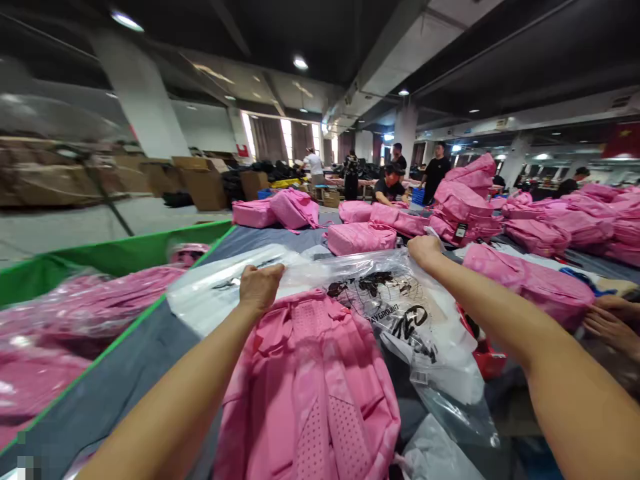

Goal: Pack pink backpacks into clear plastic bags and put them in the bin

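Observation:
A pink backpack [310,393] lies in front of me with its dotted shoulder straps facing up. Just beyond its top, my left hand [260,287] is closed on the edge of a clear plastic bag [385,300] with black print. Farther right, my right hand [425,250] is closed on the same bag, which stretches between the two hands and hangs down beside the backpack. Under and behind my left hand lie more white plastic bags [200,293]. What each set of fingertips pinches is partly hidden.
On the left, a green-edged bin [200,233] holds pink backpacks in plastic [90,313]. Pink bags [360,237] and a tall stack [465,200] stand across the grey table [135,373]. Another person's hands [615,323] touch a pink bag at right. Several people work farther back.

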The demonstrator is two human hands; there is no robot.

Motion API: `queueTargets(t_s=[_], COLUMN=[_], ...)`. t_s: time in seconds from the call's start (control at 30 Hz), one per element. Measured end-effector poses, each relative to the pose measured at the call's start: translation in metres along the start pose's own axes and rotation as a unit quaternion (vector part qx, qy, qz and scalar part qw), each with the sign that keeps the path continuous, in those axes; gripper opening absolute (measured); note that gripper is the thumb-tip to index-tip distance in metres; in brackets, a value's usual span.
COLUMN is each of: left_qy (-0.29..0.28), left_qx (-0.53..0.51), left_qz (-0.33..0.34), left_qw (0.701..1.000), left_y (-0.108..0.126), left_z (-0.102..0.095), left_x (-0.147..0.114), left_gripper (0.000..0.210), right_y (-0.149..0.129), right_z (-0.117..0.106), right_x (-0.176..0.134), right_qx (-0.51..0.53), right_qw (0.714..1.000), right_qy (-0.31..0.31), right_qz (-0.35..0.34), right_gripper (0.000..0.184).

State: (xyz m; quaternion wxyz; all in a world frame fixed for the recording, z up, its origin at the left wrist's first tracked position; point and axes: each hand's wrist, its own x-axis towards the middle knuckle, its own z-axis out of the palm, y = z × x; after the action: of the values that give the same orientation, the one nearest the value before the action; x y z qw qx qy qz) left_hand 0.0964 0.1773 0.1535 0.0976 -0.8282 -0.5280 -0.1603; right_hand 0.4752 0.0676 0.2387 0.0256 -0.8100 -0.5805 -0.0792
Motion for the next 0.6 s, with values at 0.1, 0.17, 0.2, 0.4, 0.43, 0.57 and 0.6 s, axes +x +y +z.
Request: queueTargets(t_s=[0.1, 0.17, 0.2, 0.4, 0.43, 0.57, 0.6], left_qy=[-0.017, -0.052, -0.067, -0.095, -0.097, -0.1, -0.102], left_qx=[0.01, -0.001, -0.007, -0.005, -0.001, 0.009, 0.007], left_qz=[-0.074, -0.088, -0.087, -0.101, -0.103, -0.105, -0.106], left_qw=[0.997, 0.995, 0.994, 0.99, 0.99, 0.989, 0.989], left_y=[-0.037, -0.05, -0.054, -0.056, -0.056, -0.062, -0.064], left_z=[-0.008, -0.005, -0.002, 0.02, 0.022, 0.032, 0.035], left_x=[-0.012, -0.025, -0.032, -0.061, -0.062, -0.061, -0.061], left_gripper=[0.04, 0.038, 0.037, 0.042, 0.042, 0.042, 0.042], right_y=[-0.031, -0.046, -0.051, -0.066, -0.065, -0.054, -0.049], right_z=[0.003, 0.007, 0.009, 0.022, 0.024, 0.03, 0.031], right_x=[0.029, 0.041, 0.046, 0.046, 0.042, 0.015, 0.007], right_qx=[0.134, 0.198, 0.218, 0.21, 0.203, 0.195, 0.196], right_qw=[0.991, 0.98, 0.976, 0.978, 0.979, 0.977, 0.975], right_qy=[-0.002, -0.012, -0.017, -0.003, 0.001, -0.015, -0.026], right_qz=[-0.004, -0.008, -0.007, -0.003, -0.017, -0.087, -0.097], right_gripper=[0.044, 0.041, 0.038, 0.036, 0.032, 0.016, 0.017])
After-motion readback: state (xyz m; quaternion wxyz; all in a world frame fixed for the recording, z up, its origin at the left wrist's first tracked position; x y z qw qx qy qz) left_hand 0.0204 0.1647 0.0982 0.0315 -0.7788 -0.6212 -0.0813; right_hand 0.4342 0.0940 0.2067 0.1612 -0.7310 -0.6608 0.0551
